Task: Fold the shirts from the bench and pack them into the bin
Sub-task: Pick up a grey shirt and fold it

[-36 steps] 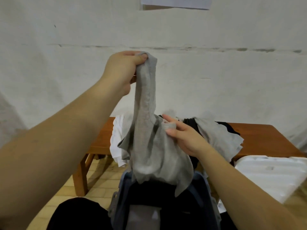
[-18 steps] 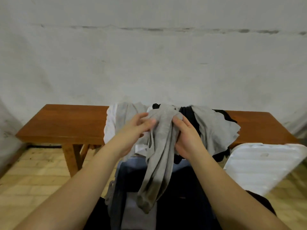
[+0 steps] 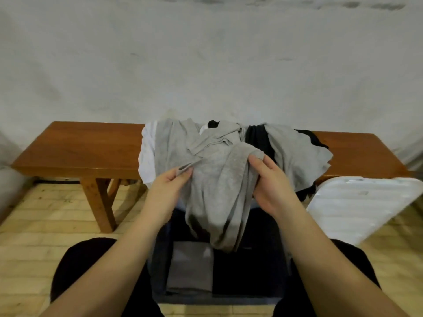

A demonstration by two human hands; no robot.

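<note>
Nearest me, the dark bin (image 3: 283,259) sits between the person's knees, a folded grey piece (image 3: 191,268) already lying flat inside on its left. Above it hangs the grey shirt (image 3: 219,188), bunched, its long axis running down toward the bin's mouth. The left hand (image 3: 164,193) pinches a seam at the shirt's left edge; the right hand (image 3: 272,186) curls round the gathered cloth on the other side (both equally near). Beyond, the remaining pile (image 3: 295,152) lies on the bench (image 3: 75,149).
</note>
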